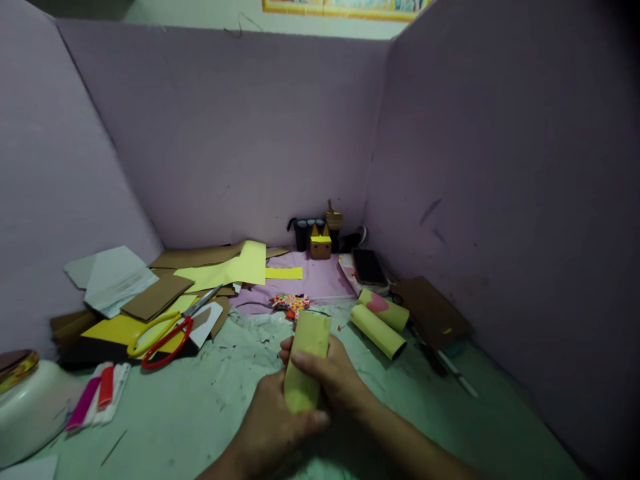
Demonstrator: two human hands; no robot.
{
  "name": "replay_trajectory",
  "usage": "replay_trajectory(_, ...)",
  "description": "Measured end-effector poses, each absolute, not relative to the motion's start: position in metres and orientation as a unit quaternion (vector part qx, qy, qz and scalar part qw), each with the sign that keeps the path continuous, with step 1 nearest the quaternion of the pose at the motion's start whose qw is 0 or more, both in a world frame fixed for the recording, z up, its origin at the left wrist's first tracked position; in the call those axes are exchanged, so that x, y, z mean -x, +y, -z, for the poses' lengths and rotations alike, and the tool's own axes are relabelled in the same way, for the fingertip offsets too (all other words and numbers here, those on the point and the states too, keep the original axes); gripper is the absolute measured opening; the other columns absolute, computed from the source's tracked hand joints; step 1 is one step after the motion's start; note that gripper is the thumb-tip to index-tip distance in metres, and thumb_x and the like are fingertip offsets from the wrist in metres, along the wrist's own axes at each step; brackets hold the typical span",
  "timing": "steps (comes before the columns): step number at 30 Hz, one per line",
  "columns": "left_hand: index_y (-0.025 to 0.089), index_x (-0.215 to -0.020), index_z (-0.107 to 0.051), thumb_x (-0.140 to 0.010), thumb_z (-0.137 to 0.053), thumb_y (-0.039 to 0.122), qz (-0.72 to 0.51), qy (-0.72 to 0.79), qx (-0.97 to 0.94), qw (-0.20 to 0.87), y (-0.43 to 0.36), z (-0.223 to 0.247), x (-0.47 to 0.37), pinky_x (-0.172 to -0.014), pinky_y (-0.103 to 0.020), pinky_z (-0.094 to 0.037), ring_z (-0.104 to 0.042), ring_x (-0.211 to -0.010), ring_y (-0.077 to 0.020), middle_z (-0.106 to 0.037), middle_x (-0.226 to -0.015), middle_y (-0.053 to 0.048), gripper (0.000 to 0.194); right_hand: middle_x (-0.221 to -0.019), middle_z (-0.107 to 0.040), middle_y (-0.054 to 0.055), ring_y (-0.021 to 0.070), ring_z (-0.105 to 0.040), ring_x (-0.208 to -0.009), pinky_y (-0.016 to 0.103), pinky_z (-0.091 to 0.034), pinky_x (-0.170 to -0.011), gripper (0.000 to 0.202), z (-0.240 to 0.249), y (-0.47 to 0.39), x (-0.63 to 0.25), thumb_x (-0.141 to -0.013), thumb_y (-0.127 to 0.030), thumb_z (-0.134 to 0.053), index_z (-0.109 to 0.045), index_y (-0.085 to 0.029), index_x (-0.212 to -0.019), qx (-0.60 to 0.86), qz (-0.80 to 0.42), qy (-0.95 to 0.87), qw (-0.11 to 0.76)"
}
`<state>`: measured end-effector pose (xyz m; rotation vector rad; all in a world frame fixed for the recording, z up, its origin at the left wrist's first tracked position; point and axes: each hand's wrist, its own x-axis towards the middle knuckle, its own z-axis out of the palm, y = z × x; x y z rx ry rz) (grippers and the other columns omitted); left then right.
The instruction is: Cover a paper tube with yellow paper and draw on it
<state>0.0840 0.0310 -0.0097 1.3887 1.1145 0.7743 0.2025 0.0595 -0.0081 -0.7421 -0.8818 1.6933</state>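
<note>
A yellow-green paper tube (309, 340) stands tilted at the front middle, gripped between both hands. My left hand (280, 413) is closed round its lower end, with the thumb lying across the bottom. My right hand (337, 373) wraps its upper part from the right, thumb pressed on the front; some fingers are hidden behind. Just right of the hands lie two more tubes: a plain yellow-green tube (377, 331) and a tube with a pink heart shape (383, 308). Beyond the held tube is a small heap of colourful patterned scraps (291, 304).
Scissors (167, 333) with red and yellow handles rest on cardboard and paper pieces (157, 297) at left. Markers (97, 397) and a white rounded container (35, 407) are nearer. A phone (369, 267), brown folder (430, 310) and small cardboard figure (321, 247) lie behind. Purple walls (240, 133) enclose the table.
</note>
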Motion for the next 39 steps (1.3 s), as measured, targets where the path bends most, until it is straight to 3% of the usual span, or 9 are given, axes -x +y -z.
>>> replay_trajectory(4,0.013,-0.080,-0.062,-0.050,-0.079,0.059,-0.339,0.446,-0.542,0.627,0.032,0.012,-0.081,-0.050,-0.026,-0.037,-0.048,-0.057,-0.0134,-0.058,-0.067,-0.004,0.057,-0.074,-0.071,0.007,0.0195,-0.066,-0.071,0.028,-0.051,-0.065,0.046,0.005,0.064,-0.203,-0.047,-0.038,-0.089,-0.070,-0.013,-0.080,0.336,-0.722,-0.325,0.510)
replay_trajectory(8,0.013,-0.079,-0.058,-0.062,-0.062,0.075,-0.328,0.444,-0.461,0.694,0.034,0.020,-0.076,-0.044,-0.026,-0.041,-0.054,-0.048,-0.0142,-0.060,-0.061,-0.006,0.064,-0.076,-0.071,0.006,0.0179,-0.066,-0.072,0.029,-0.054,-0.069,0.051,0.007,0.075,-0.207,-0.048,-0.049,-0.088,-0.066,-0.015,-0.078,0.349,-0.755,-0.271,0.484)
replay_trajectory(11,0.012,-0.074,-0.060,-0.067,-0.061,0.069,-0.337,0.450,-0.416,0.715,0.036,0.020,-0.072,-0.044,-0.025,-0.043,-0.056,-0.047,-0.0147,-0.061,-0.059,-0.007,0.057,-0.076,-0.070,0.008,0.0186,-0.066,-0.070,0.031,-0.055,-0.069,0.053,0.011,0.080,-0.208,-0.050,-0.054,-0.086,-0.064,-0.014,-0.076,0.354,-0.781,-0.249,0.450)
replay_trajectory(17,0.011,-0.062,-0.064,-0.053,-0.076,0.050,-0.365,0.471,-0.383,0.706,0.036,0.010,-0.070,-0.042,-0.023,-0.040,-0.055,-0.044,-0.0135,-0.058,-0.052,-0.004,0.042,-0.079,-0.070,0.010,0.0221,-0.066,-0.072,0.034,-0.054,-0.068,0.063,0.010,0.072,-0.208,-0.047,-0.062,-0.083,-0.067,-0.012,-0.081,0.330,-0.791,-0.288,0.426)
replay_trajectory(25,0.009,-0.076,-0.068,-0.074,-0.064,0.057,-0.417,0.485,-0.429,0.637,0.038,0.007,-0.062,-0.046,-0.026,-0.040,-0.056,-0.051,-0.0164,-0.062,-0.059,-0.007,0.048,-0.076,-0.067,0.004,0.0190,-0.062,-0.070,0.033,-0.050,-0.070,0.038,0.005,0.069,-0.212,-0.058,-0.038,-0.081,-0.065,-0.015,-0.083,0.318,-0.741,-0.365,0.466)
replay_trajectory(28,0.019,-0.112,-0.061,-0.068,-0.074,0.051,-0.498,0.476,-0.476,0.547,0.036,0.004,-0.046,-0.076,-0.027,-0.048,-0.062,-0.092,-0.0220,-0.067,-0.100,-0.007,0.055,-0.091,-0.067,0.002,0.0205,-0.061,-0.084,0.032,-0.047,-0.078,0.049,0.000,0.062,-0.215,-0.050,-0.018,-0.083,-0.063,-0.020,-0.094,0.305,-0.642,-0.481,0.514)
replay_trajectory(31,0.028,-0.131,-0.049,-0.058,-0.083,0.039,-0.514,0.431,-0.599,0.438,0.030,0.001,-0.033,-0.100,-0.034,-0.038,-0.049,-0.122,-0.0302,-0.056,-0.132,-0.005,0.081,-0.100,-0.065,0.003,0.0208,-0.059,-0.091,0.033,-0.046,-0.082,0.045,0.005,0.056,-0.213,-0.061,-0.010,-0.071,-0.062,-0.021,-0.104,0.224,-0.523,-0.687,0.451)
replay_trajectory(34,0.028,-0.132,-0.048,-0.057,-0.083,0.031,-0.437,0.431,-0.671,0.416,0.025,0.006,-0.031,-0.099,-0.040,-0.041,-0.054,-0.116,-0.0338,-0.060,-0.127,-0.007,0.082,-0.096,-0.063,0.001,0.0190,-0.059,-0.084,0.030,-0.049,-0.075,0.047,0.019,0.056,-0.210,-0.067,-0.014,-0.068,-0.057,-0.021,-0.112,0.227,-0.547,-0.717,0.367)
replay_trajectory(39,0.018,-0.112,-0.059,-0.064,-0.078,0.035,-0.418,0.444,-0.618,0.497,0.032,0.023,-0.044,-0.086,-0.041,-0.049,-0.062,-0.096,-0.0323,-0.068,-0.105,-0.011,0.054,-0.107,-0.064,0.003,0.0224,-0.060,-0.093,0.033,-0.049,-0.081,0.055,0.022,0.059,-0.209,-0.067,-0.013,-0.068,-0.056,-0.023,-0.119,0.252,-0.530,-0.731,0.348)
